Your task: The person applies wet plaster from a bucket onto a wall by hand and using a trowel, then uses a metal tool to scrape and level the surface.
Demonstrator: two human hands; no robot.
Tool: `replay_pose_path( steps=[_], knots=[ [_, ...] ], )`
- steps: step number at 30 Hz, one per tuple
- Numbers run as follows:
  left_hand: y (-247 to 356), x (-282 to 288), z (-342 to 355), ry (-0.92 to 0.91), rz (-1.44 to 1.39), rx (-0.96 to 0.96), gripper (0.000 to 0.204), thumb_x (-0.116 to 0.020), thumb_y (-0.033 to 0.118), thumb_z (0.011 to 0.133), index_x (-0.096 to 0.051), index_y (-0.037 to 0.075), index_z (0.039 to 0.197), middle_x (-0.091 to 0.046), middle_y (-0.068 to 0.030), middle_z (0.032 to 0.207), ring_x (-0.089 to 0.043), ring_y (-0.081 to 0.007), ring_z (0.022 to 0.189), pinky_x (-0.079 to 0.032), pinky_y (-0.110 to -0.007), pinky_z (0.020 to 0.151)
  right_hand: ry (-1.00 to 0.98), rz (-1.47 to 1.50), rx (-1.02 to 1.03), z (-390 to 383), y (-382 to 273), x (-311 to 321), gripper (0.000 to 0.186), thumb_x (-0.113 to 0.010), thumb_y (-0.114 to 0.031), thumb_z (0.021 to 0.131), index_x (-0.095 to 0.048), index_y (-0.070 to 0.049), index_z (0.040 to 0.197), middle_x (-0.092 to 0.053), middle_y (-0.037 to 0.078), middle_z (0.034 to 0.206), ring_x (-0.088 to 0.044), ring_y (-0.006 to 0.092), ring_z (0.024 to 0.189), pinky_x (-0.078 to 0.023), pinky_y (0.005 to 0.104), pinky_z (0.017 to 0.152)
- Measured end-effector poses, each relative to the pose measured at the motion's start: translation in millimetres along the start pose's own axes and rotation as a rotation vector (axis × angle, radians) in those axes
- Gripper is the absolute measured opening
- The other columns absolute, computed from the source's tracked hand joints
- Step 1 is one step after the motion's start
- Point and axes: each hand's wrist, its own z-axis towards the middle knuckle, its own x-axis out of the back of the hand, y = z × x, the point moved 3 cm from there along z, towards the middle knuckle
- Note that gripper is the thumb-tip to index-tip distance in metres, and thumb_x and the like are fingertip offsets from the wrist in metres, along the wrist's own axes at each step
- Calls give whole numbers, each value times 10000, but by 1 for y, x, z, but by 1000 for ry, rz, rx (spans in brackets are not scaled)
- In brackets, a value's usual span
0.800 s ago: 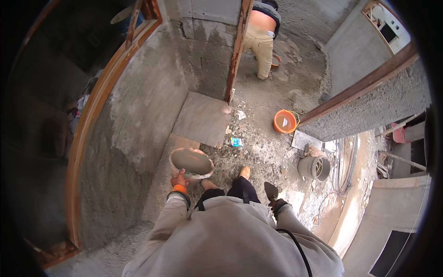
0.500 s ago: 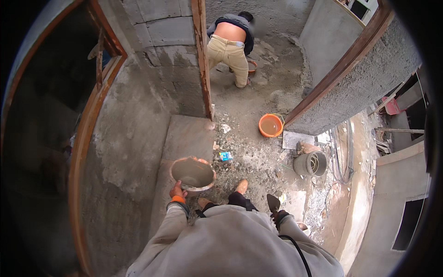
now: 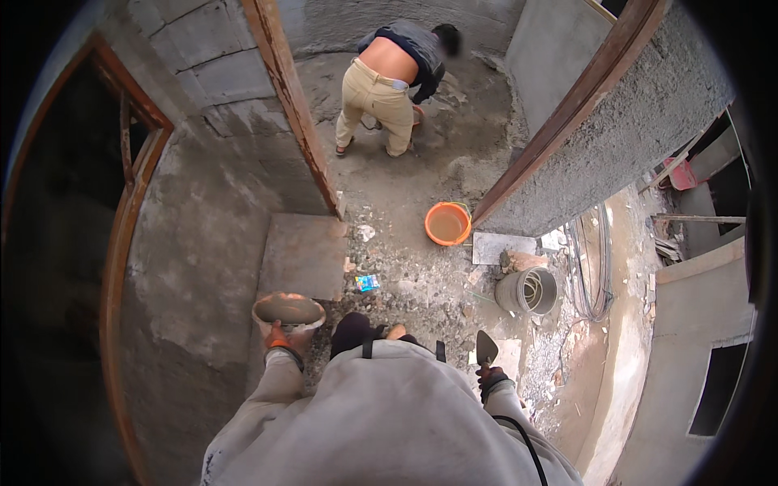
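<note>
My left hand (image 3: 277, 335) grips the near rim of a mortar-stained orange bucket (image 3: 301, 334), which hangs at my left with its mouth facing up. Wet grey mortar (image 3: 288, 309) shows inside it. At my right side, my right hand (image 3: 489, 376) is closed around the handle of a pointed trowel (image 3: 486, 348), its blade directed forward. The fingers hide the trowel's handle. Beyond the left bucket lies a flat grey slab (image 3: 303, 255) against the wall.
A co-worker (image 3: 379, 89) bends over past the door frame (image 3: 296, 109). An orange bucket of murky water (image 3: 448, 223) stands by the right post (image 3: 567, 121). Nearer are a grey bucket (image 3: 519, 292) with coiled hose, cables (image 3: 592, 275), a blue packet (image 3: 367, 283) and rubble underfoot.
The left hand and its bucket have moved left and closer to my body. My view has shifted and my legs have stepped. The co-worker's feet are now wider apart.
</note>
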Motion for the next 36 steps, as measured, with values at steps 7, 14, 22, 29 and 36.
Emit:
replay_pose_path(
  steps=[7,14,22,29,36],
  knots=[
    [20,-137,-14,-36,114,-101,574,-697,398,726,-561,-32,1081,-615,-163,903,-597,-254,632,-510,-329,495,18,19,-10,16,-25,3,456,-465,-367,908,-485,44,1104,-665,162,926,-586,244,599,-469,380,491],
    [22,-387,-67,-404,234,-293,496,-706,342,726,-591,-31,1033,-618,-150,906,-590,-218,619,-506,-286,484,-91,-44,-37,49,-56,-10,458,-458,-368,885,-545,62,1016,-628,155,931,-586,266,775,-451,383,703],
    [45,-641,-138,-1095,125,-283,469,-650,291,784,-531,33,1158,-577,-133,1119,-535,-234,1049,-419,-410,870,-73,160,-146,198,-110,-71,348,-542,-283,851,-546,36,990,-591,144,793,-524,248,626,-399,398,559],
    [23,-671,-81,-1011,886,-212,470,-602,357,807,-536,101,1196,-572,-104,1157,-525,-263,1082,-397,-463,877,-181,659,-305,303,-83,-110,292,-599,-237,827,-553,14,968,-566,137,691,-486,239,529,-369,409,466],
    [51,-583,63,-553,396,-250,257,-658,241,741,-658,96,953,-624,-5,726,-508,-99,520,-367,-269,450,-288,-220,-125,323,-264,-16,378,-550,-358,841,-594,1,950,-588,144,702,-545,268,630,-438,405,576]
  ],
)
